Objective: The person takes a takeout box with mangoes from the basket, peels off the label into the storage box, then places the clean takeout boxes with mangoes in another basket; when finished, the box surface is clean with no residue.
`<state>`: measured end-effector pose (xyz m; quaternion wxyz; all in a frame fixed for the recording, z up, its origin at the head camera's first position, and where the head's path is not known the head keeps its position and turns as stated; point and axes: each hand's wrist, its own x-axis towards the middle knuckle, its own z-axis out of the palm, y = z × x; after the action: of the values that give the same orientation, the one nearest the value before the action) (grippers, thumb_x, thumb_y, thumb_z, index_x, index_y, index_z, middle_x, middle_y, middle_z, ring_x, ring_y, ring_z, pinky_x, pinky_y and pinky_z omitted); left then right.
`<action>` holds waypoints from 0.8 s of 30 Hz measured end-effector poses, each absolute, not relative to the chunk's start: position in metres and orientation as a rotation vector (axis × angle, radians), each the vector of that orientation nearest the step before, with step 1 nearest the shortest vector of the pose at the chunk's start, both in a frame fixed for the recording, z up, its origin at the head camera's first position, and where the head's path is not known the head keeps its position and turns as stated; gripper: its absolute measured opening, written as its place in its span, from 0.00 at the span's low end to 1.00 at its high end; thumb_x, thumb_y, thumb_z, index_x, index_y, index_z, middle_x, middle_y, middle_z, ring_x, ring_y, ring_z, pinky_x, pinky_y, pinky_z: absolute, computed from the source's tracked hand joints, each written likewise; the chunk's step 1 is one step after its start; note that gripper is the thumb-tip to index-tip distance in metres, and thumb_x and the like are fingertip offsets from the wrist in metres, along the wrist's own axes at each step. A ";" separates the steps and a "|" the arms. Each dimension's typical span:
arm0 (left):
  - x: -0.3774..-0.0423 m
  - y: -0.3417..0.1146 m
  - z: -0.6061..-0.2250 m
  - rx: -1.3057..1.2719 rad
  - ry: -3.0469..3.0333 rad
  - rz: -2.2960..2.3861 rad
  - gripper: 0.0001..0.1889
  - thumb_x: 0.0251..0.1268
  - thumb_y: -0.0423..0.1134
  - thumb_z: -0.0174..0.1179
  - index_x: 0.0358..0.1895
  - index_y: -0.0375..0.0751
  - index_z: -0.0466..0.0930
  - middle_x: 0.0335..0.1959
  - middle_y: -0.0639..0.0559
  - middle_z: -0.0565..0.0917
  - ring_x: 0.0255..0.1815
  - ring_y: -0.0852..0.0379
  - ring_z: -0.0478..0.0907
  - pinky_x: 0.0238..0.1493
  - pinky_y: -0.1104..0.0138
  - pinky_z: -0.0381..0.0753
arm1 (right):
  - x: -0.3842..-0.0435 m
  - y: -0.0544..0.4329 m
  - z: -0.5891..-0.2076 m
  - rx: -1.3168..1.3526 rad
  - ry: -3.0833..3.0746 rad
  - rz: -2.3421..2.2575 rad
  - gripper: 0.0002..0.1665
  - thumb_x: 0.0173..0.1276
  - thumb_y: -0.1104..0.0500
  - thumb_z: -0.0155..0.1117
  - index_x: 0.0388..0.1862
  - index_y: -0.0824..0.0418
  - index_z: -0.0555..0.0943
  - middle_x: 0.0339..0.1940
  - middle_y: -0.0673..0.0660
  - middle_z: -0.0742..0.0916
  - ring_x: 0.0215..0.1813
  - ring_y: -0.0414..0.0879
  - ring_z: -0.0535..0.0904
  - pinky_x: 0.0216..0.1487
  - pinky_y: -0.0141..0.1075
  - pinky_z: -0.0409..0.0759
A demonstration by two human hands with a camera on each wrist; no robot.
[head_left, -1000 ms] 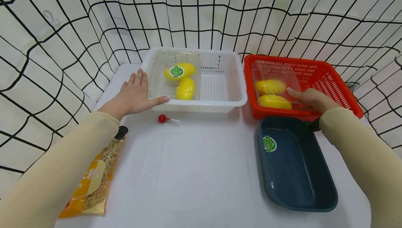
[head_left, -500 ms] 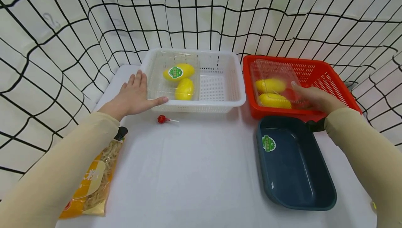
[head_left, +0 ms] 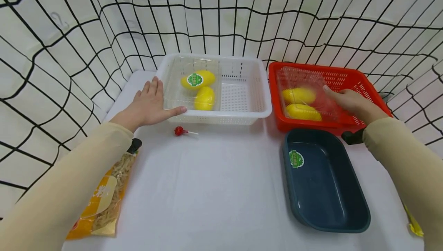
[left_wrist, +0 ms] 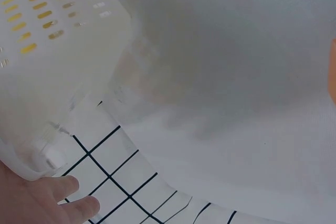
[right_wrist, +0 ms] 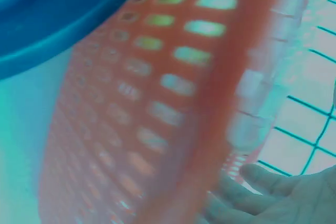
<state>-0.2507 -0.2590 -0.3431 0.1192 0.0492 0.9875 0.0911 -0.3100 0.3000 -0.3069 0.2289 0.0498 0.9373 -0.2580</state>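
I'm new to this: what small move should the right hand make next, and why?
I'd guess: lift the right hand out of the red basket. The clear box with two yellow fruits already lies inside, and in the right wrist view the fingers look loose beside it rather than curled round it.

The head camera looks forward and down over the worktop (head_left: 207,185), far enough back to show the black wire mesh (head_left: 219,20) behind it. The left wrist camera is close beside the white basket (head_left: 225,118), looking past its outside at the mesh, and shares that basket and the left hand (head_left: 147,107) with the head view. The right wrist camera is so near the red basket (head_left: 304,125) that its wall fills much of the view, and shares it, the right hand (head_left: 354,103) and the dark blue tray (head_left: 325,189) with the head view.
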 end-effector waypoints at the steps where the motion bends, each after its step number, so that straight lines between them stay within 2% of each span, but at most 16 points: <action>1: -0.251 -0.259 -0.343 0.145 2.887 0.261 0.70 0.60 0.84 0.40 0.78 0.22 0.24 0.81 0.27 0.23 0.82 0.23 0.30 0.77 0.30 0.40 | -0.309 0.298 -0.304 0.133 2.594 -0.710 0.78 0.59 0.12 0.37 0.81 0.74 0.36 0.72 0.80 0.62 0.65 0.75 0.66 0.57 0.55 0.85; 5: -0.251 -0.258 -0.341 0.149 2.884 0.250 0.70 0.60 0.84 0.40 0.78 0.21 0.24 0.81 0.27 0.24 0.81 0.22 0.30 0.77 0.30 0.41 | -0.309 0.287 -0.294 0.101 2.662 -0.684 0.76 0.61 0.13 0.37 0.82 0.71 0.34 0.78 0.81 0.53 0.74 0.78 0.53 0.68 0.68 0.70; 9: -0.251 -0.258 -0.341 0.148 2.883 0.250 0.70 0.61 0.84 0.40 0.78 0.21 0.24 0.81 0.27 0.24 0.81 0.22 0.30 0.77 0.30 0.41 | -0.310 0.267 -0.286 0.059 2.724 -0.692 0.72 0.64 0.16 0.38 0.83 0.68 0.34 0.80 0.80 0.52 0.77 0.79 0.51 0.70 0.74 0.62; 17: -0.251 -0.259 -0.343 0.147 2.882 0.250 0.71 0.60 0.84 0.39 0.78 0.21 0.23 0.81 0.27 0.23 0.81 0.22 0.29 0.77 0.30 0.41 | -0.305 0.206 -0.290 -0.166 2.807 -0.701 0.63 0.70 0.25 0.51 0.86 0.57 0.37 0.83 0.71 0.56 0.79 0.74 0.55 0.72 0.73 0.61; 24: -0.250 -0.259 -0.343 0.148 2.886 0.254 0.70 0.60 0.84 0.39 0.78 0.21 0.24 0.81 0.28 0.23 0.82 0.23 0.29 0.77 0.30 0.41 | -0.302 0.143 -0.305 -0.437 2.825 -0.604 0.59 0.68 0.33 0.62 0.86 0.56 0.46 0.84 0.64 0.60 0.81 0.65 0.59 0.73 0.68 0.65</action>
<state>-0.2504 -0.2589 -0.3427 0.1200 0.0506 0.9877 0.0868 -0.3016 0.1433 -0.3052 0.1097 -0.1487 0.9611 -0.2054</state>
